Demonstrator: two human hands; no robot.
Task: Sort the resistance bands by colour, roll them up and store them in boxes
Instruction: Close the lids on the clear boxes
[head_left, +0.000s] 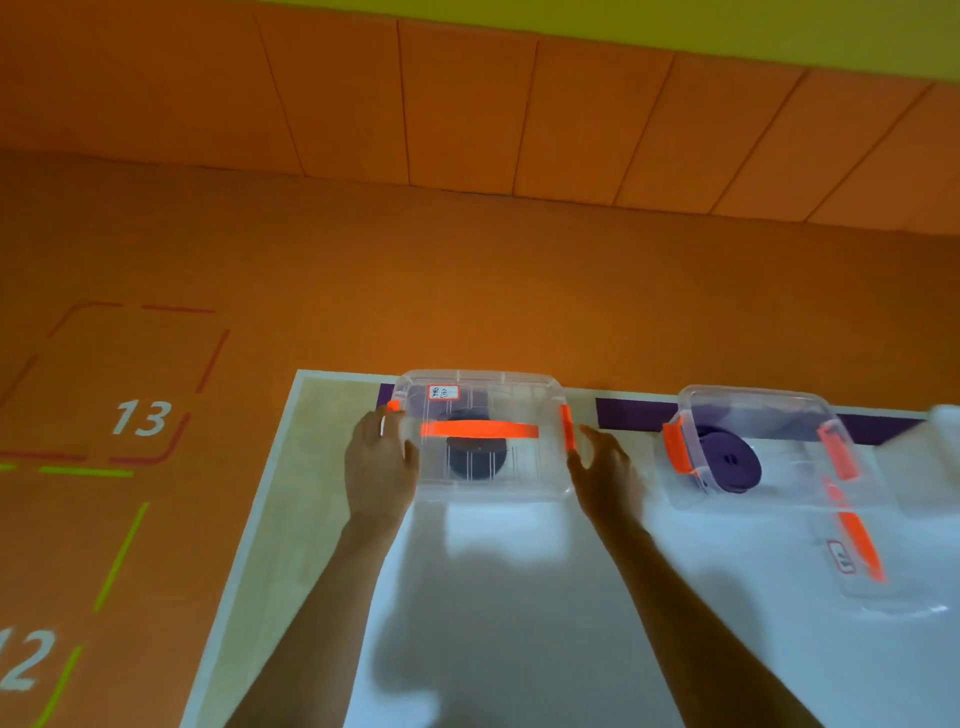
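Note:
A clear lidded box (524, 483) with an orange handle and side clips stands at the table's far edge. A rolled black band (475, 462) lies inside it under the shut lid. My left hand (376, 467) touches the box's left side with its fingers up by the left clip. My right hand (605, 462) is at the box's right side, fingers straight, near the right clip. To the right stands a second clear box (779, 410), open, with a rolled purple band (730, 460) in it. Its lid (852, 535) leans against its right side.
A white cloth (519, 597) covers the wooden table (291, 519). A purple strip (631, 413) runs along the table's far edge. Orange floor (363, 286) with painted numbers 13 and 12 lies to the left and beyond. A pale object (943, 421) shows at the right edge.

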